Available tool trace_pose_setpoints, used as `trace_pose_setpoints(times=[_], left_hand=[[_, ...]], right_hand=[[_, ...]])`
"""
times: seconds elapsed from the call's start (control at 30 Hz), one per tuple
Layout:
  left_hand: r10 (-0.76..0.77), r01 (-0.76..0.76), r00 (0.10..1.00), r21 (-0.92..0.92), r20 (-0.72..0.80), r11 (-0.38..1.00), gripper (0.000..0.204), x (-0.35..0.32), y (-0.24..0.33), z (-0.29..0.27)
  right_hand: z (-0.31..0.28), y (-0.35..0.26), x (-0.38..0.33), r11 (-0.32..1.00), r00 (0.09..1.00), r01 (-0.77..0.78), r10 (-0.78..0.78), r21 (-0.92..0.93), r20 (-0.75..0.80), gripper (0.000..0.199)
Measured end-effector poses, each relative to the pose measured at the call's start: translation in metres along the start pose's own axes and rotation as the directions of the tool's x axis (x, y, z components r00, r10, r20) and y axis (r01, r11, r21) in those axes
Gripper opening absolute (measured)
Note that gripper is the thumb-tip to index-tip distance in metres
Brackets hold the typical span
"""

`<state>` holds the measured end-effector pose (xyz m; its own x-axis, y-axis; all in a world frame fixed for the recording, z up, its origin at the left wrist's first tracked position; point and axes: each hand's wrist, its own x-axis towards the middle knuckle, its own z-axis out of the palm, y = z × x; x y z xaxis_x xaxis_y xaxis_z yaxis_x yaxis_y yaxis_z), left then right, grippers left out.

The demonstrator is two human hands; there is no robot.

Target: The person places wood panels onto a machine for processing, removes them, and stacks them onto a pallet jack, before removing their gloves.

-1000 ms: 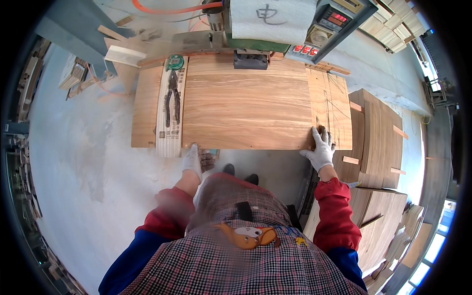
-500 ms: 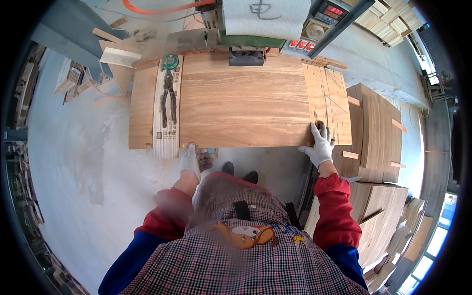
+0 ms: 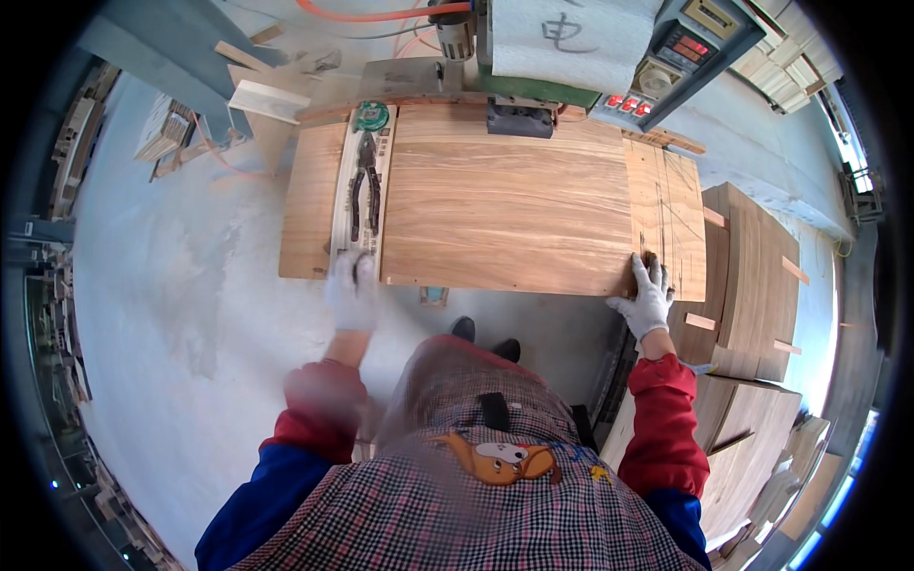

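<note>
A wooden panel (image 3: 505,209) with lengthwise grain lies flat on the work table in front of me. My right hand (image 3: 645,297), in a white glove with dark fingertips, rests at the panel's near right corner, fingers spread and thumb by the front edge. My left hand (image 3: 352,288), also gloved, is at the near end of a pale printed strip (image 3: 377,228) beside the panel's left edge. Motion smears its fingers, so their hold cannot be told. Black-handled pliers (image 3: 366,186) lie along the strip, with a green round object (image 3: 372,116) at its far end.
Beyond the panel stands a machine with a dark block (image 3: 521,118) over the far edge and a control box with red switches (image 3: 628,105). Stacked wooden panels (image 3: 757,285) with small spacer sticks stand at the right. An orange hose (image 3: 381,15) crosses the far side.
My left hand has moved left from the panel's front edge to the near end of the strip. My right hand stays on the right corner. The whole view has shifted slightly.
</note>
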<state>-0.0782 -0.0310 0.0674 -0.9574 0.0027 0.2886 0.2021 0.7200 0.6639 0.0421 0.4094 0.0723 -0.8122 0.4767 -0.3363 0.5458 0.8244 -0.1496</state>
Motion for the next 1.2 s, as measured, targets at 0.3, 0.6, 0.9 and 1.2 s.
trace_pose_setpoints(times=[0.3, 0.6, 0.9, 1.2], left_hand=[[0.064, -0.188, 0.961, 0.465, 0.269, 0.865, 0.050, 0.025, -0.039, 0.006], [0.077, -0.205, 0.960, 0.487, 0.270, 0.849, 0.048, 0.025, -0.041, 0.009], [0.115, -0.229, 0.962, 0.504, 0.246, 0.833, 0.047, 0.026, -0.046, 0.012], [0.137, -0.244, 0.960, 0.495, 0.243, 0.834, 0.046, 0.026, -0.048, 0.014]], right_hand=[[-0.004, -0.004, 0.001, 1.000, 1.000, 0.014, -0.014, 0.023, 0.003, 0.099], [-0.003, -0.007, 0.000, 0.999, 1.000, 0.011, -0.012, 0.036, 0.024, 0.099], [-0.001, -0.005, 0.000, 1.000, 1.000, 0.023, -0.022, 0.021, -0.007, 0.099], [0.001, -0.006, 0.000, 0.999, 1.000, 0.013, -0.013, 0.032, -0.010, 0.097]])
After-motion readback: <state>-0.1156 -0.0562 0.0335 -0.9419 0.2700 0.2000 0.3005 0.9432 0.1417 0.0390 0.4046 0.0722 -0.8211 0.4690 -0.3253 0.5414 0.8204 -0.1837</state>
